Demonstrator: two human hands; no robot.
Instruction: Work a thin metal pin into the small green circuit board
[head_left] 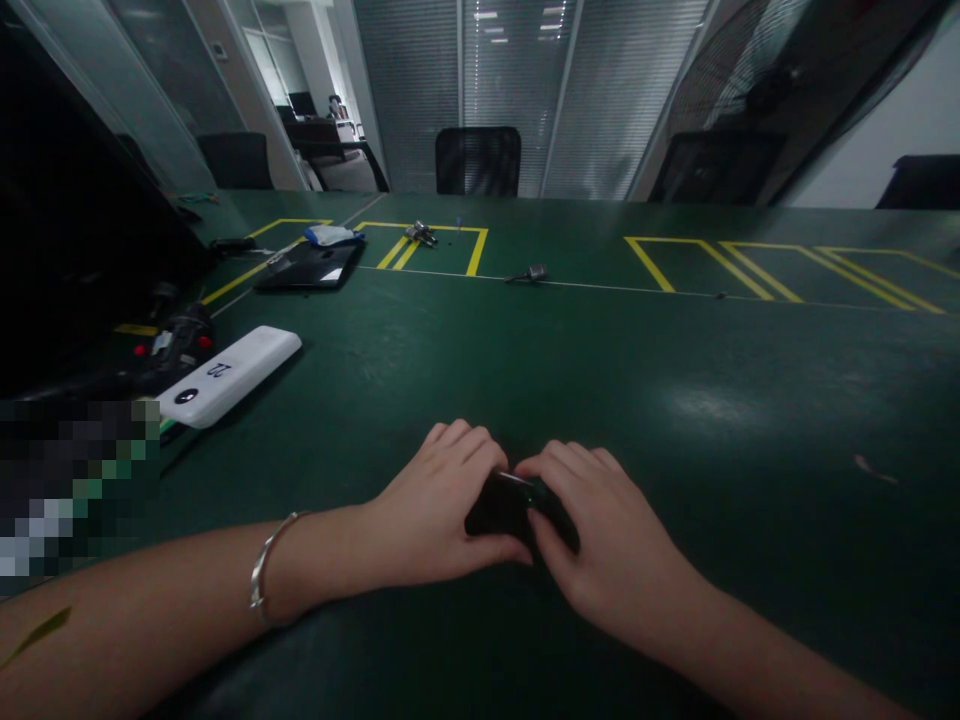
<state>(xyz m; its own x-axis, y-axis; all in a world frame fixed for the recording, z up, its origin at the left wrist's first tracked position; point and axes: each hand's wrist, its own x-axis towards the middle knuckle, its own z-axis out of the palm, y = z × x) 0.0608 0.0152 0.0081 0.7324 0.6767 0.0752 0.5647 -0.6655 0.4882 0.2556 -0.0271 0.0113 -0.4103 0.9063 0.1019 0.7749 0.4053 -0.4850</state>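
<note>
A small glossy black object point(504, 508) is between my two hands, low over the near middle of the green table point(420, 370). The fingers of my left hand point(439, 505) curl over its left side, with the thumb along the near edge. My right hand point(607, 535) wraps round the right part, its thumb pressed against the near face. Much of the object is covered by my fingers, so its exact kind cannot be made out. A silver bracelet point(259, 575) circles my left wrist.
A white power bank point(232, 375) marked 22 lies at the left, beside dark gear with red knobs point(180, 340). Farther back are a black tablet-like slab point(311, 268), a metal clump point(421, 234) and a small grey piece point(536, 272). Yellow tape marks the far side.
</note>
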